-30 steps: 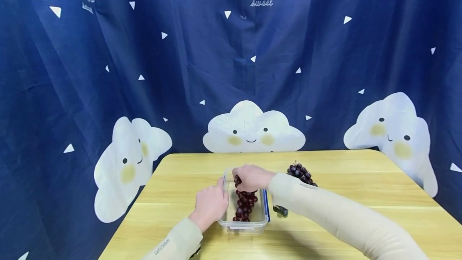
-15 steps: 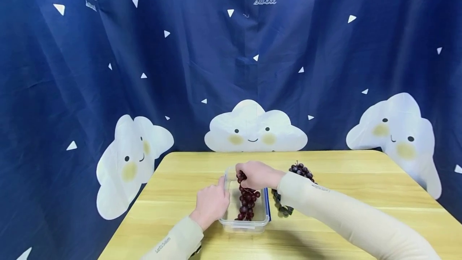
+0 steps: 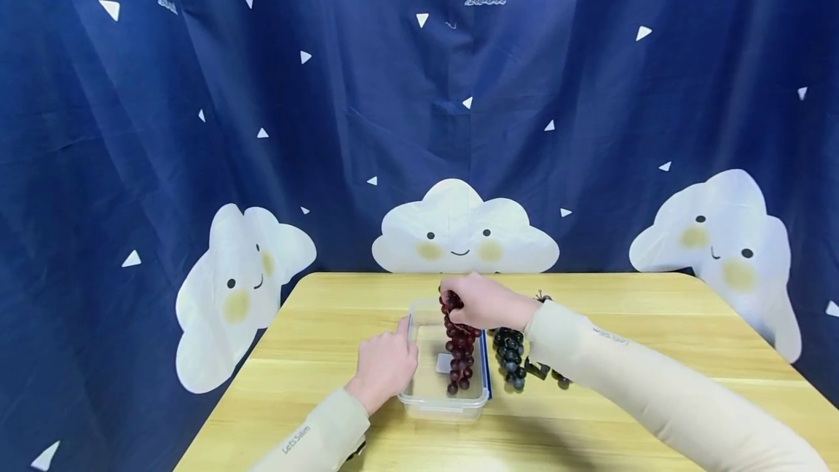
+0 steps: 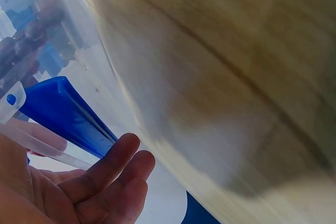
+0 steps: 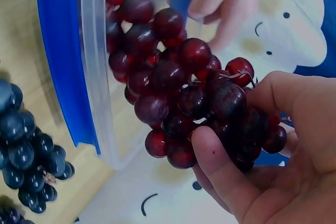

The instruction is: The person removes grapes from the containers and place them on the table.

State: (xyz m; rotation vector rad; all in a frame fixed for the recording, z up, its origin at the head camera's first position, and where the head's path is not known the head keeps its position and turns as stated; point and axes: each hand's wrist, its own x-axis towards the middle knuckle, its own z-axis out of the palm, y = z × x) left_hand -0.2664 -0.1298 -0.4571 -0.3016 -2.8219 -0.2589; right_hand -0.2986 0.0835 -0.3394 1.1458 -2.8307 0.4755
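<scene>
My right hand grips a bunch of dark red grapes by its upper end. The grapes hang over the clear plastic container, along its right side. In the right wrist view, my thumb and fingers close round one end of the red grapes. My left hand holds the container's left wall. Seen from the left wrist, the fingers curl beside a blue side latch, with the thumb at the rim.
Black grapes lie just right of the container, partly behind my right forearm. A blue latch stands out along that side. The wooden table ends at a dark blue curtain with white clouds.
My right hand has lifted the red grapes and shifted right, uncovering more of the container's bottom. More of the black grapes shows beside it. My left hand keeps its hold.
</scene>
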